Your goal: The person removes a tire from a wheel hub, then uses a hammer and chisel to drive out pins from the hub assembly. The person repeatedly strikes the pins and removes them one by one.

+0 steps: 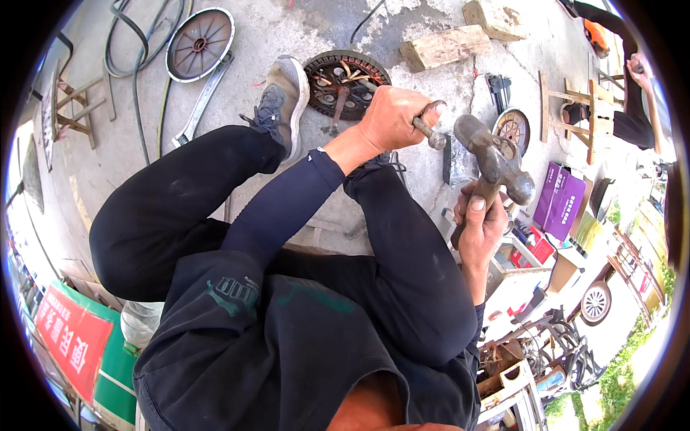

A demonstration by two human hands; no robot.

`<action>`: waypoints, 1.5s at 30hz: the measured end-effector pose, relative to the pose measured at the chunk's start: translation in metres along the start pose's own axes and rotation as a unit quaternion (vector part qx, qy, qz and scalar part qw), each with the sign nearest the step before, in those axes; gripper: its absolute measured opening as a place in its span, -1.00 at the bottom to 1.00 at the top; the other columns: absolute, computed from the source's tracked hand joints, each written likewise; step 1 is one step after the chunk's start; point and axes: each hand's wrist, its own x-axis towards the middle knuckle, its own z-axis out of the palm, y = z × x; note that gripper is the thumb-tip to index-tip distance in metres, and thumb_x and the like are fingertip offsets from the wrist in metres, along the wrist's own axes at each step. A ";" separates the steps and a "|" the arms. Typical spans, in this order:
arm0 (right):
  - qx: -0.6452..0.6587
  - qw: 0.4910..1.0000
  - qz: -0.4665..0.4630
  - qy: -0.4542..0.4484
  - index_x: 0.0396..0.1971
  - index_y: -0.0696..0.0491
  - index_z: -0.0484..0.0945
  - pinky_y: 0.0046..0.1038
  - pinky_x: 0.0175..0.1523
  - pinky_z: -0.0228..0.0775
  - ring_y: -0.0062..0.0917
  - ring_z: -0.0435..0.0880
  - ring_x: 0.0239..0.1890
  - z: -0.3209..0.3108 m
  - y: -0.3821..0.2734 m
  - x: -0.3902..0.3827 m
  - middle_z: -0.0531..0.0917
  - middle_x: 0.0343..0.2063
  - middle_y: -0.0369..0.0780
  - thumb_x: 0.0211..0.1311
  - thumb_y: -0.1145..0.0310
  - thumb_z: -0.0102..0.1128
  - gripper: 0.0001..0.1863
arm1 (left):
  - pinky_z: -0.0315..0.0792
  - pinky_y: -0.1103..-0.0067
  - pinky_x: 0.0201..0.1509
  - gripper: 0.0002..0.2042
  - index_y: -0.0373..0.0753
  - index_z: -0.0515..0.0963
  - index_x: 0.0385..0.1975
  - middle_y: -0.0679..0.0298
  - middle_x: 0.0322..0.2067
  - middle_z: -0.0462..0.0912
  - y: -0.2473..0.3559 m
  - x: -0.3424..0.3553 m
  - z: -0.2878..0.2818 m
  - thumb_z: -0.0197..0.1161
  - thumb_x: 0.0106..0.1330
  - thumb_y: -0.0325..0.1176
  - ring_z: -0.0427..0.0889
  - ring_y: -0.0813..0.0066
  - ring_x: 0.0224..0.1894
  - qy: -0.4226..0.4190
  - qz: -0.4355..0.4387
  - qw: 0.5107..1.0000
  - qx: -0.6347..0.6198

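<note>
My left hand [394, 118] is closed round a short metal rod [430, 134] whose rounded end sticks out past the thumb. In my right hand [480, 228] a hammer [497, 161] is held by its handle, head raised. The hammer head is just right of the rod, apart from it. Under and between the two hands sits a grey metal block [457, 161] on the ground, partly hidden by the hammer. Beyond my left hand lies a dark toothed wheel [315, 79] with small sticks and tools heaped inside its rim.
At the far left are a spoked wheel [200, 44], a large wrench [201, 100] and looped hoses [136, 68]. Wooden blocks [445, 49] lie far off. To the right are a small wheel [512, 131], a purple box [560, 201] and a wooden stool [593, 118] near another person [636, 108].
</note>
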 end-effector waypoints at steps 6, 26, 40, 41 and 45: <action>0.026 1.000 -0.006 0.013 -0.25 0.26 0.59 -0.61 -0.50 0.21 -0.73 0.40 -0.61 0.002 -0.002 -0.001 0.50 -0.63 -0.35 0.45 -0.06 0.17 -0.45 | 0.37 0.30 -0.54 -0.66 -0.30 0.52 -0.66 0.04 -0.68 0.49 -0.012 0.019 0.012 0.24 0.39 -0.29 0.50 -0.02 -0.61 0.012 -0.033 0.998 0.043; -0.073 0.997 -0.019 -0.021 -0.13 0.23 0.50 -0.66 -0.47 0.17 -0.76 0.34 -0.58 -0.003 -0.034 0.004 0.45 -0.58 -0.36 0.50 -0.01 0.13 -0.51 | 0.38 0.30 -0.53 -0.62 -0.30 0.53 -0.67 0.02 -0.68 0.50 -0.012 0.016 -0.006 0.22 0.42 -0.26 0.52 -0.02 -0.61 -0.016 -0.031 0.998 -0.044; 0.064 0.988 -0.142 0.011 -0.19 0.18 0.45 -0.56 -0.49 0.26 -0.62 0.41 -0.59 -0.025 -0.118 0.004 0.51 -0.55 -0.32 0.49 -0.03 0.07 -0.53 | 0.37 0.27 -0.53 -0.63 -0.29 0.48 -0.70 -0.02 -0.69 0.46 -0.019 0.014 -0.003 0.23 0.39 -0.30 0.51 -0.06 -0.61 -0.012 -0.005 1.000 -0.012; 0.203 0.961 -0.184 -0.035 -0.13 0.21 0.41 -0.56 -0.49 0.29 -0.58 0.42 -0.59 -0.035 -0.125 0.003 0.47 -0.54 -0.20 0.50 -0.03 -0.02 -0.50 | 0.37 0.27 -0.52 -0.64 -0.29 0.48 -0.70 -0.01 -0.69 0.47 -0.019 0.014 -0.003 0.24 0.38 -0.31 0.52 -0.06 -0.61 -0.023 -0.011 1.000 -0.016; -0.257 0.932 -0.253 -0.031 -0.33 0.17 0.51 -0.30 -0.45 0.36 -0.39 0.52 -0.59 -0.005 -0.081 0.016 0.52 -0.61 -0.12 0.42 0.07 0.16 -0.60 | 0.39 0.27 -0.50 -0.67 -0.28 0.52 -0.68 0.02 -0.67 0.53 -0.023 0.010 -0.002 0.26 0.34 -0.31 0.56 -0.04 -0.58 -0.004 -0.002 1.000 -0.017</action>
